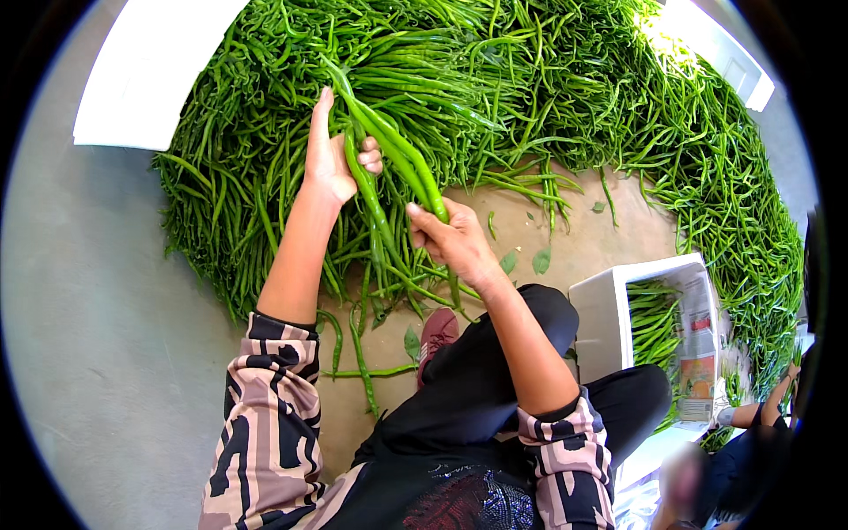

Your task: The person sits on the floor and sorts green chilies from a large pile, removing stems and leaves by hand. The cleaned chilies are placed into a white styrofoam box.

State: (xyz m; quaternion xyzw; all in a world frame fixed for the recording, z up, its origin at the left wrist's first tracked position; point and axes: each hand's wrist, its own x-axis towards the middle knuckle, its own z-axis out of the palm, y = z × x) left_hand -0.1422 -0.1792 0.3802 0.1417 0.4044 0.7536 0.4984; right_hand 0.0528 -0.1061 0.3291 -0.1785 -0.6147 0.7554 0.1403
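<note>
My left hand [326,165] is above the near side of a large heap of long green chili peppers [424,83]. Its thumb points up, while the fingers curl around a few peppers [363,179] that hang down past the palm. Lower and to the right, my right hand [460,242] pinches a small bunch of long peppers [397,149] by one end. That bunch slants up and left, its far ends passing in front of my left fingers. Whether the two hands share any pepper is hard to make out.
A white foam box [599,318] lined with newspaper [695,371] stands by my right knee, with peppers [649,324] inside. White objects [156,73] edge the heap. Another person [735,477] is at lower right. Loose peppers [363,371] and leaves [541,260] lie on the floor.
</note>
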